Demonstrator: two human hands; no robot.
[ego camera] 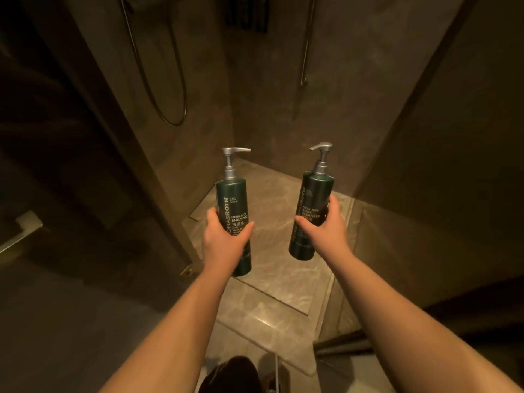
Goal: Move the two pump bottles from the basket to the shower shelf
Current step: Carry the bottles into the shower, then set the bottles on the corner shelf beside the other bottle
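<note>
Both of your bare forearms reach straight forward from the near edge of the view, roughly parallel and well apart, each ending in a hand wrapped around a bottle held in the air over the marble shower floor (279, 282). Your left hand (226, 239) grasps the lower half of a dark green cylindrical plastic shampoo bottle with a silver pump (233, 204); the thumb lies along the bottle's left side and the fingers curl round its right, and the bottle stands close to upright, its nozzle pointing right. Your right hand (326, 226) grips the middle of a matching dark green body cleanser bottle with a silver pump (313, 199), thumb on the left and fingers behind on the right; this bottle leans with its top tipped to the right, nozzle pointing left. The two bottles are apart, neither touching anything but your hands. Far ahead are the brown stone shower walls, with a dark looped shower hose (170, 95) hanging at far left and a thin metal rod (304, 66) at far right.
</note>
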